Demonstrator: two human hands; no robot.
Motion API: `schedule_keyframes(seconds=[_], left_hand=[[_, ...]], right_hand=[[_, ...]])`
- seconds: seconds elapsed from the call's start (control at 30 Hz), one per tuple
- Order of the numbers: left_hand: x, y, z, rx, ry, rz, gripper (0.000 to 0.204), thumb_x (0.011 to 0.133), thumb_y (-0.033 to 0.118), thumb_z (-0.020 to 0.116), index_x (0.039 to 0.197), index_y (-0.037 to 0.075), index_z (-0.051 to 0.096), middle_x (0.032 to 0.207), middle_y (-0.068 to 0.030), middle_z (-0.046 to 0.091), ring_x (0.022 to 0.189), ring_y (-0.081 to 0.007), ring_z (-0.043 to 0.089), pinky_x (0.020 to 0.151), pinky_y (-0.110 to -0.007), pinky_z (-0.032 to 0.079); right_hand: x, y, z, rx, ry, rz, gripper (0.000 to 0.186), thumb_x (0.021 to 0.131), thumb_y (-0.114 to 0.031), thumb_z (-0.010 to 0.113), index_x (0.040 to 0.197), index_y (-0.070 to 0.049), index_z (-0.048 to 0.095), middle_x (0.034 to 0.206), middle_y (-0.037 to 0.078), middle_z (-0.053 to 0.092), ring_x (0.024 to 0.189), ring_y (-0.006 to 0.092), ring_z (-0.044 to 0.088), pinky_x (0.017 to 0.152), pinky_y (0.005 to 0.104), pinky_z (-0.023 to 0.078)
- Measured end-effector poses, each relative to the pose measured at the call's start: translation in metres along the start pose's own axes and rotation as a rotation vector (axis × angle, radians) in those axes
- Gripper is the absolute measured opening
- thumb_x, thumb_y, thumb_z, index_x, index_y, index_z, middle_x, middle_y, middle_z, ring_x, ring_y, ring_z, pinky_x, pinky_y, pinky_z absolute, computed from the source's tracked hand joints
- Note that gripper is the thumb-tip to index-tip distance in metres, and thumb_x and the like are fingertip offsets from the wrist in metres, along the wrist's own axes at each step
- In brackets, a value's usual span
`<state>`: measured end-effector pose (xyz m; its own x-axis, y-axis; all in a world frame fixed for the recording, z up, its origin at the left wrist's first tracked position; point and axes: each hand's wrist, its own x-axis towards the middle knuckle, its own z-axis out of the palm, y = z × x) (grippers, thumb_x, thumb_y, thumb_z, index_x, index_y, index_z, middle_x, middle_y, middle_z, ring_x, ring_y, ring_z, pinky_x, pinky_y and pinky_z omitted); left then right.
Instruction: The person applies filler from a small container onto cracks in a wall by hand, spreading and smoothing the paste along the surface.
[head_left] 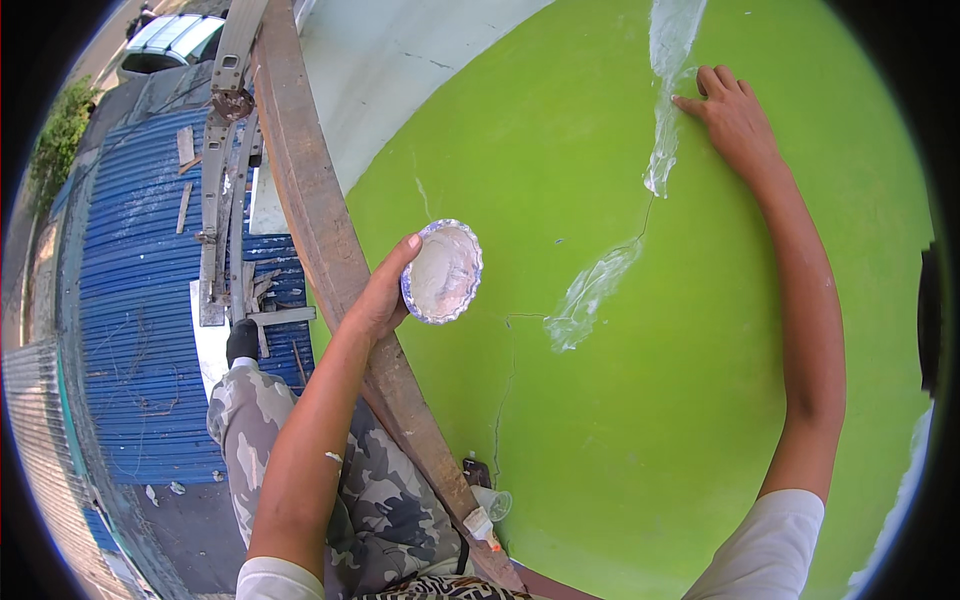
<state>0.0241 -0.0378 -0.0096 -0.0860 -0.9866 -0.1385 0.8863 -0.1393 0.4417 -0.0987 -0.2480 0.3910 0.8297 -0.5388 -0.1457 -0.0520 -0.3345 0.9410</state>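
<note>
My left hand (385, 288) grips a small bowl (441, 272) with a scalloped, blue-speckled rim, its thumb over the edge. Whitish paste coats the bowl's inside. At the upper right, my right hand (735, 118) is against the green wall (690, 330), beside a long white smear of paste (664, 110). Its fingers are bent; anything held in them is hidden. A thin crack runs down from that smear to a second white smear (588, 297), right of the bowl. Another crack (505, 390) continues lower down the wall.
A brown beam (320, 190) slants between me and the wall. By its lower end are a clear plastic cup (494, 502), a dark phone-like object (477, 471) and a white-and-orange item (481, 526). Left are a metal ladder (215, 190) and a blue corrugated roof (140, 330) with wood scraps.
</note>
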Motion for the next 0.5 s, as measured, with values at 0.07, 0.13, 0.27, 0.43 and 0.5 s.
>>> schedule_keyframes(seconds=[0.07,0.13,0.27,0.43,0.5], left_hand=[[0.000,0.001,-0.001,-0.005,-0.011,0.007,0.077,0.096,0.058,0.049,0.145,0.000,0.039,0.138,-0.0246,0.052,0.126,-0.0321,0.056,0.108,-0.043,0.045],[-0.001,0.002,-0.001,-0.008,-0.020,0.017,0.076,0.096,0.058,0.049,0.145,0.000,0.039,0.138,-0.0245,0.053,0.127,-0.0318,0.056,0.108,-0.043,0.045],[-0.001,0.001,-0.001,0.007,0.008,0.007,0.074,0.097,0.056,0.049,0.145,0.001,0.039,0.137,-0.0231,0.053,0.126,-0.0316,0.056,0.107,-0.043,0.046],[-0.001,0.002,0.005,-0.020,-0.022,-0.009,0.077,0.096,0.058,0.050,0.146,0.001,0.038,0.143,-0.0219,0.050,0.131,-0.0321,0.052,0.110,-0.045,0.043],[-0.001,0.002,0.000,-0.015,-0.022,-0.004,0.076,0.096,0.058,0.050,0.146,0.001,0.039,0.143,-0.0218,0.049,0.131,-0.0321,0.052,0.110,-0.045,0.043]], right_hand=[[-0.001,-0.001,0.000,0.005,-0.021,-0.022,0.033,0.090,-0.012,0.055,0.113,-0.023,0.076,0.106,0.005,0.056,0.111,0.0214,0.052,0.090,0.0353,0.044],[0.000,-0.005,0.002,0.012,-0.038,-0.044,0.033,0.090,-0.012,0.055,0.113,-0.023,0.076,0.106,0.005,0.056,0.111,0.0214,0.051,0.090,0.0353,0.044],[0.005,0.002,0.008,0.081,-0.051,-0.118,0.034,0.090,-0.011,0.054,0.114,-0.023,0.076,0.108,0.005,0.056,0.112,0.0214,0.051,0.090,0.0357,0.044],[0.015,0.013,0.014,-0.110,0.156,-0.009,0.035,0.090,-0.011,0.055,0.114,-0.024,0.076,0.109,0.004,0.056,0.112,0.0212,0.051,0.091,0.0356,0.043],[0.015,0.001,0.006,0.012,-0.006,-0.066,0.037,0.088,-0.008,0.053,0.115,-0.021,0.075,0.110,0.006,0.057,0.111,0.0218,0.052,0.091,0.0350,0.044]])
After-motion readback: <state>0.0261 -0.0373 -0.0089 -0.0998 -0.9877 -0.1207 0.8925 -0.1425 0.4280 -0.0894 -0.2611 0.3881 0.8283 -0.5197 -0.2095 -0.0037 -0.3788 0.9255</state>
